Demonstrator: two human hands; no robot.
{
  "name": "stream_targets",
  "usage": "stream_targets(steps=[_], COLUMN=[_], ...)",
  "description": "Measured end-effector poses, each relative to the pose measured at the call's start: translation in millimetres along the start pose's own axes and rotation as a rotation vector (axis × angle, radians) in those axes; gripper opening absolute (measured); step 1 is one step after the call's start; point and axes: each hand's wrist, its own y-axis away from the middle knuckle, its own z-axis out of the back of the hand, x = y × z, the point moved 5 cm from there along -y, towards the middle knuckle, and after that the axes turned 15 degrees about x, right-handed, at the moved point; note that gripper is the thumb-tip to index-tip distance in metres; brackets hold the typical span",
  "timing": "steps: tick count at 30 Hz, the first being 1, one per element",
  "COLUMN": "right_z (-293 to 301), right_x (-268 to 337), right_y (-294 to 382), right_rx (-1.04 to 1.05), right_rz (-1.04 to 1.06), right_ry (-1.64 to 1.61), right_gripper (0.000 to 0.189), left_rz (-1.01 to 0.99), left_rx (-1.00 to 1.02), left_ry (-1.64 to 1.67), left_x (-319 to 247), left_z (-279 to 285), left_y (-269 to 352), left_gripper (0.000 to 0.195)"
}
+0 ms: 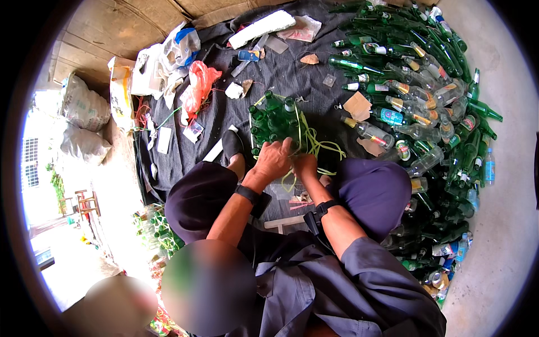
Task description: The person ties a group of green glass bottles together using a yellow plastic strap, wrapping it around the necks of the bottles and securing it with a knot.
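Note:
Several green glass bottles [276, 118] stand upright in a tight cluster between my knees, with yellow-green plastic strapping [311, 141] around them. My left hand [273, 159] rests at the near edge of the cluster, fingers bent over the bottle tops; whether it grips strapping or a bottle is hidden. Just right of it, my right hand [305, 165] is closed on the strapping at the cluster's near right corner. Loose loops of the strapping trail to the right of the bottles and below my hands.
A large heap of green and clear glass bottles [421, 97] lies along the right wall. On the dark cloth [278, 76] are a red plastic bag [199, 86], a white foam strip [263, 28] and cardboard scraps [357, 106]. Filled sacks [86, 105] sit at the left, and more bottles [162, 227] behind my left knee.

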Motion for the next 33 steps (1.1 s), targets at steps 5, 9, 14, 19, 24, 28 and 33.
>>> stream_targets(steps=[5, 9, 14, 19, 24, 28, 33], right_z=[4.5, 1.9, -0.4, 0.2, 0.2, 0.9, -1.7], right_x=[-9.3, 3.8, 0.0, 21.3, 27.8, 29.1, 34.4], right_y=[-20.7, -3.8, -3.1, 16.3, 23.2, 25.6, 27.0], right_rx=[-0.09, -0.147, -0.045, 0.0, 0.021, 0.02, 0.014], right_rz=[0.064, 0.082, 0.022, 0.107, 0.244, 0.215, 0.197], right_ry=[0.407, 0.222, 0.111, 0.043, -0.009, -0.101, -0.098], right_gripper=[0.038, 0.038, 0.038, 0.033, 0.028, 0.025, 0.024], left_rz=[-0.066, -0.108, -0.165, -0.167, -0.154, -0.05, -0.014], left_rx=[-0.007, 0.013, 0.07, 0.115, 0.108, 0.276, 0.319], left_ry=[-0.197, -0.363, -0.472, -0.551, -0.499, -0.364, -0.319], left_x=[-17.3, -18.7, -25.2, -28.9, -23.1, -11.4, 8.2], left_z=[12.2, 14.4, 25.7, 35.3, 40.2, 58.1, 68.5], left_y=[-3.5, 0.7, -8.5, -10.0, -14.5, -18.3, -9.6], left_gripper=[0.061, 0.059, 0.055, 0.046, 0.036, 0.031, 0.026])
